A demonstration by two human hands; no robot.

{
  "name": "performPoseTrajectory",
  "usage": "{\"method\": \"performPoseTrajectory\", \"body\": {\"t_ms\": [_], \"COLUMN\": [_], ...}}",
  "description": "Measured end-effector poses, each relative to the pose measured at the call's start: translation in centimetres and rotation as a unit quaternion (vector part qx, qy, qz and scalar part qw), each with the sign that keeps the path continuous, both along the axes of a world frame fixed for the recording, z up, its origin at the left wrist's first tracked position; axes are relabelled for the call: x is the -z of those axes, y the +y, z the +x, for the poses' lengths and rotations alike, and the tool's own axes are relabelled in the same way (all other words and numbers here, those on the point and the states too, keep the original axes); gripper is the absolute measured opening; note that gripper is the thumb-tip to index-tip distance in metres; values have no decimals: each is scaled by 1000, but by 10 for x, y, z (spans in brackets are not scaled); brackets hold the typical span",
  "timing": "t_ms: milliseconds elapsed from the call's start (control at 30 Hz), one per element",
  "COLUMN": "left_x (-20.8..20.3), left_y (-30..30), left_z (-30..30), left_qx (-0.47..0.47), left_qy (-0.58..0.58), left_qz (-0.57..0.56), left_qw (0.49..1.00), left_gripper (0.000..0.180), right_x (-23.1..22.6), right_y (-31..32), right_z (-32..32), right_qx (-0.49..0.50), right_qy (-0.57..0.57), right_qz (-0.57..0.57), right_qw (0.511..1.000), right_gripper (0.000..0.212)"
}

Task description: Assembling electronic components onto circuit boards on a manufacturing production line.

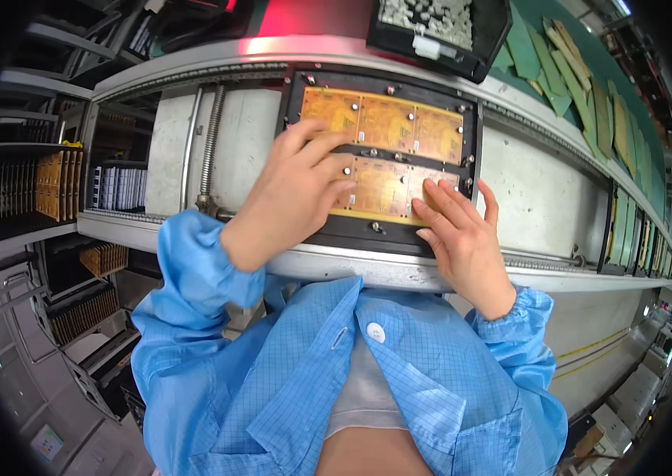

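Two orange-yellow circuit board panels, an upper one (387, 119) and a lower one (381, 190), lie flat in a black frame (471, 131) on a metal conveyor. Small metal clips and pins stand around the frame's border and along its middle bar. My left hand (288, 190) reaches over the frame's left side, its fingers apart on the left part of both panels; it covers some of their left edge. On the right end of the lower panel rest the fingertips of my right hand (463, 238), fingers stretched out. Neither hand grips anything visible.
Conveyor rails (336, 258) run left and right past the frame. Beyond the far rail stands a black bin (443, 59) of small white parts. Green and tan board strips (566, 71) lie at far right. A threaded rod (213, 143) and racks of boards (58, 186) are at left.
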State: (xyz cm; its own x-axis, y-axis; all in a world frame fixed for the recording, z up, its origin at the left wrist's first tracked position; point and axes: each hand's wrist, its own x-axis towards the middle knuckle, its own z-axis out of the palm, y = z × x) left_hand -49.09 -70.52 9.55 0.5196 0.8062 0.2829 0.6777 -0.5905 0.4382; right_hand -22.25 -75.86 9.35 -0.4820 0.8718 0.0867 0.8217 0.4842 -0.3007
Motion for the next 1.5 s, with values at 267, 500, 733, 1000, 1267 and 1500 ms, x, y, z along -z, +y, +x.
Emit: {"method": "performPoseTrajectory", "body": {"t_ms": [267, 500, 733, 1000, 1267, 1500], "left_x": [43, 0, 3, 7, 4, -12], "left_y": [34, 71, 92, 79, 78, 59], "left_z": [12, 26, 20, 25, 28, -2], "left_qx": [112, 269, 317, 300, 286, 135], "left_qy": [76, 299, 220, 186, 232, -8], "left_qz": [129, 120, 119, 131, 161, -26], "left_qw": [982, 908, 915, 926, 916, 991], "left_gripper": [17, 16, 21, 17, 15, 34], "right_x": [-24, 5, -1, 14, 22, -26], "right_y": [29, 76, 100, 102, 95, 59], "right_z": [4, -11, -22, -15, -26, 18], "right_qx": [-59, -95, -153, -190, -59, 61], "right_qy": [45, -68, -72, -81, -43, 112], "right_qz": [-34, 84, 63, 80, -6, -36], "right_qw": [997, 990, 984, 975, 997, 991], "right_gripper": [17, 27, 24, 27, 19, 13]}}
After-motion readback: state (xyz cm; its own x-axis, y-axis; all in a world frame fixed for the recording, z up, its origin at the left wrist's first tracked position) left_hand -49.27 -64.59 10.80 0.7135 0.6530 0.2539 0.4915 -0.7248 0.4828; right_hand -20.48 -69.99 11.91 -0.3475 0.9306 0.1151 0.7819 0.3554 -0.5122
